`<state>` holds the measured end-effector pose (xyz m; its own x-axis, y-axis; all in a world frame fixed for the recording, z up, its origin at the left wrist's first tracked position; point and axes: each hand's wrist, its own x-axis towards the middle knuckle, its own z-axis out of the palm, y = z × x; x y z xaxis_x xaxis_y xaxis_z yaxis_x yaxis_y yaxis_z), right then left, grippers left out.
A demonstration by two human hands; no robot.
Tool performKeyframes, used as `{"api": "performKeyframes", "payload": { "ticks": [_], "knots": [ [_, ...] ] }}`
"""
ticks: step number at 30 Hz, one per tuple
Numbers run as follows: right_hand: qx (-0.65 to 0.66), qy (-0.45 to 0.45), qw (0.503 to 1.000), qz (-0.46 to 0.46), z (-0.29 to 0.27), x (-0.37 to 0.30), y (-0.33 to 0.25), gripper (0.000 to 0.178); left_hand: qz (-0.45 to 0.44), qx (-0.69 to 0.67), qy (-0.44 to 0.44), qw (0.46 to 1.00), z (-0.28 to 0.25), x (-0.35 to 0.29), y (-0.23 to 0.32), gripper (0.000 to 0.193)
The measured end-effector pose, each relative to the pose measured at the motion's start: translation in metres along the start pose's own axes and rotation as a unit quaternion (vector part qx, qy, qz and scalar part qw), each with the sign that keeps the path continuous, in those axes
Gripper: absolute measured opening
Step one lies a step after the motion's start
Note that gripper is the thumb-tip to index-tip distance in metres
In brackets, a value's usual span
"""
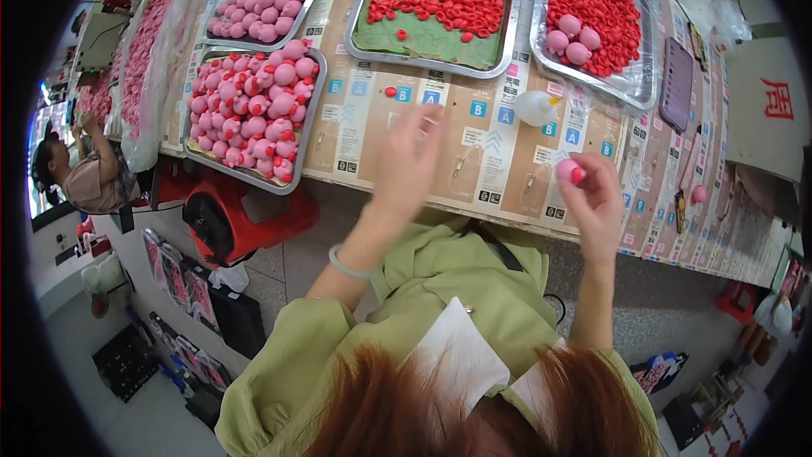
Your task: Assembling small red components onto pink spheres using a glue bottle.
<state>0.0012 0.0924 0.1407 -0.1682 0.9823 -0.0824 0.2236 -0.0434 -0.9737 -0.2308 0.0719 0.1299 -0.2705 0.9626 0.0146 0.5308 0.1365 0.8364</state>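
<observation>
In my right hand, a small pink ball with a red piece on it is pinched between thumb and fingers, just above the table's near side. My left hand hovers over the table to the left, smeared by motion; whether its fingers hold anything is unclear. Ahead lies a tray of red ring-like pieces on a green sheet. Between the hands and the trays stands a white squeeze bottle with a yellow tip. One loose red piece lies beyond my left hand.
At left, a tray holds pink balls with red pieces; behind it are plain pink balls. A tray of red pieces, with several pink balls, sits far right beside a phone. Below the table edge is a red stool; another person works leftward.
</observation>
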Motion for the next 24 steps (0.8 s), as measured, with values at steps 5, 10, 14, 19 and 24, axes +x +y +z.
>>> {"api": "performKeyframes", "payload": {
  "ticks": [5, 10, 14, 19, 24],
  "knots": [
    [-0.16, -0.024, 0.978, 0.135, -0.03, 0.026, 0.017, 0.027, 0.105, 0.208, 0.095, 0.968, -0.025, 0.033, -0.053, 0.02],
    [-0.284, 0.0, 0.959, -0.01, -0.027, 0.036, 0.022, 0.035, 0.057, 0.199, 0.057, 0.977, -0.029, 0.037, -0.05, 0.02],
    [-0.394, 0.05, 0.889, -0.229, -0.005, 0.041, 0.001, 0.043, -0.166, -0.352, -0.003, 0.921, -0.02, 0.027, -0.041, 0.016],
    [-0.287, 0.005, 0.946, -0.149, 0.025, 0.057, -0.002, 0.044, -0.258, -0.625, -0.079, 0.732, -0.014, 0.012, -0.021, 0.017],
    [-0.245, -0.008, 0.964, -0.098, 0.031, 0.066, 0.009, 0.038, -0.253, -0.655, -0.129, 0.7, -0.008, 0.003, -0.009, 0.016]
  ]
}}
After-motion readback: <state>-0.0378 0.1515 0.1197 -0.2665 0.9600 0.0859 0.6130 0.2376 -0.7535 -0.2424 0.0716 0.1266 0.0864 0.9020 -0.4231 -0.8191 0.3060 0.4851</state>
